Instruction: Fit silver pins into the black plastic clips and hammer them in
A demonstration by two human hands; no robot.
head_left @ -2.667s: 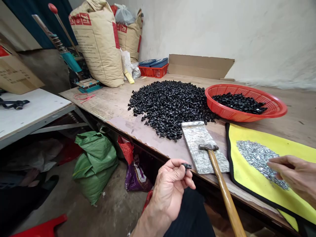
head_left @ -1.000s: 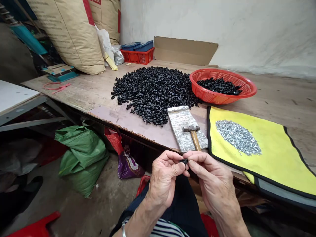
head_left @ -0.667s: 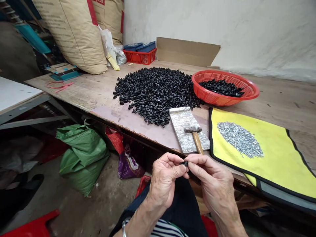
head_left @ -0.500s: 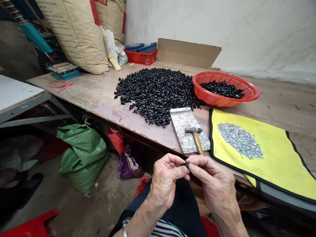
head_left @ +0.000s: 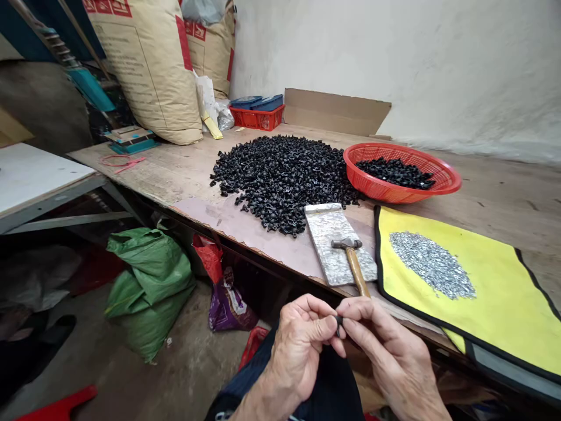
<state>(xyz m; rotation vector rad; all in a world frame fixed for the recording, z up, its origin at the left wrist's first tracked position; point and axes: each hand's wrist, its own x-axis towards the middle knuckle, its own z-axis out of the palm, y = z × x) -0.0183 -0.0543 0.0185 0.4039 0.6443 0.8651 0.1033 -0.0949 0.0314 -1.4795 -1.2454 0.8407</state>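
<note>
Your left hand (head_left: 300,351) and right hand (head_left: 392,351) are pressing together on a small black plastic clip (head_left: 338,325), which seems light and stiff; you are pinching it by its edges, just below the hammer (head_left: 354,266).

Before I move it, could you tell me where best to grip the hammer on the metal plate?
Take the wooden handle from the near table edge: it slants toward that edge, while the steel head lies on the plate further in.
</note>
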